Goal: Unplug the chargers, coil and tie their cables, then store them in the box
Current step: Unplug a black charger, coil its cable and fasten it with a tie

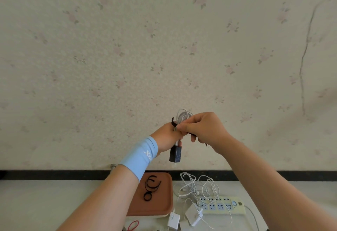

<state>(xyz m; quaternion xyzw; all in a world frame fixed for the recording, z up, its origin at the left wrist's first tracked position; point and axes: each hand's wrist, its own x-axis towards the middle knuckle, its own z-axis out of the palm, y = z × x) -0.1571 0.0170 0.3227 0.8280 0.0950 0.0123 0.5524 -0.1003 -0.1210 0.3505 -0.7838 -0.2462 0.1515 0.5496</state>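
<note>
High in front of the wall, my left hand (166, 137) grips a coiled white cable (182, 115) whose dark blue charger (175, 154) hangs below the fist. A black strap tie (174, 123) wraps round the coil, and my right hand (204, 128) pinches its free end. On the white table below, a brown tray (164, 207) holds several black ties (151, 187). Tangled white cables (196, 188) lie beside a white power strip (221, 205). Two white chargers (193, 214) (173, 220) rest near the front edge.
A floral wallpapered wall with a black skirting strip (54, 174) runs behind the table. A red band (133, 225) lies at the bottom edge, left of the chargers. A light blue sleeve (140, 156) covers my left wrist.
</note>
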